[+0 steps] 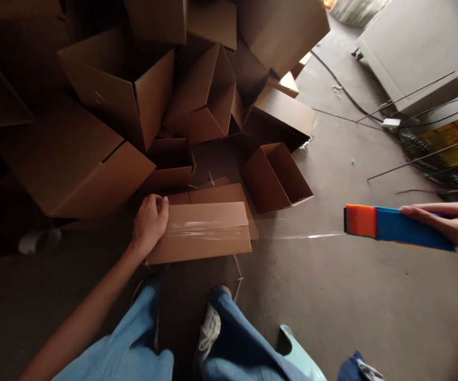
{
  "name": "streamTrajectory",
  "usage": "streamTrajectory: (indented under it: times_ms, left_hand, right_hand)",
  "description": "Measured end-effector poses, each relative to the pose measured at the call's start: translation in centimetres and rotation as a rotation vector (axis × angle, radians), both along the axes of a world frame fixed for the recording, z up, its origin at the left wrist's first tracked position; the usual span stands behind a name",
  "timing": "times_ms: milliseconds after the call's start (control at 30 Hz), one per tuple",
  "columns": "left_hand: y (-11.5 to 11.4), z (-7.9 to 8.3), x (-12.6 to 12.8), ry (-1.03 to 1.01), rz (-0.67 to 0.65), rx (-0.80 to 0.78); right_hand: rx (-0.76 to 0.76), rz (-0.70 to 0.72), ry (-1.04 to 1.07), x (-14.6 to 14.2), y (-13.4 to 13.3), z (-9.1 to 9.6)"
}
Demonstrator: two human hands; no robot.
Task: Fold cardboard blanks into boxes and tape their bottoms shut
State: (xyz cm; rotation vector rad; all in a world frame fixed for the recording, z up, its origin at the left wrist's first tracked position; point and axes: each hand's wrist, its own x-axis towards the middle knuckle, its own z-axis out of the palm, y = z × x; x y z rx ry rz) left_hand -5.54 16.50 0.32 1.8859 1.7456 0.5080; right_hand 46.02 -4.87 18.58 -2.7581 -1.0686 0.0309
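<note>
A flat brown cardboard box lies on the floor in front of my knees, with a strip of clear tape along its seam. My left hand is closed over the box's left end, pressing it down. My right hand grips a blue and orange tape dispenser held out to the right. A stretch of clear tape runs taut from the box's right end to the dispenser's orange end.
A big heap of open, empty cardboard boxes fills the left and back. One open box stands just behind the taped one. Grey concrete floor spreads right; cables, a grey cabinet and yellow crates sit far right.
</note>
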Motion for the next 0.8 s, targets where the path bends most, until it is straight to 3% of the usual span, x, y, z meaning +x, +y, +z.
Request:
streamTrajectory:
  times_ms: [100, 233, 500, 667, 800]
  left_hand:
    - [0.1, 0.0, 0.0, -0.008, 0.005, -0.008]
    - [0.1, 0.0, 0.0, -0.014, 0.009, -0.013]
    - [0.1, 0.0, 0.0, -0.004, 0.007, -0.005]
    - [0.2, 0.0, -0.1, 0.013, 0.003, -0.011]
    - [0.3, 0.1, -0.1, 0.031, -0.008, -0.017]
  right_hand:
    - [-0.021, -0.105, 0.256, 0.7, 0.0, -1.2]
    - [-0.041, -0.025, 0.181, 0.6, 0.0, -2.9]
    - [-0.223, 0.175, 0.020, 2.8, 0.6, -8.1]
    - [-0.339, 0.198, -0.056, 2.8, 1.1, -11.4]
    - [-0.409, 0.239, -0.019, 2.1, 1.4, -13.0]
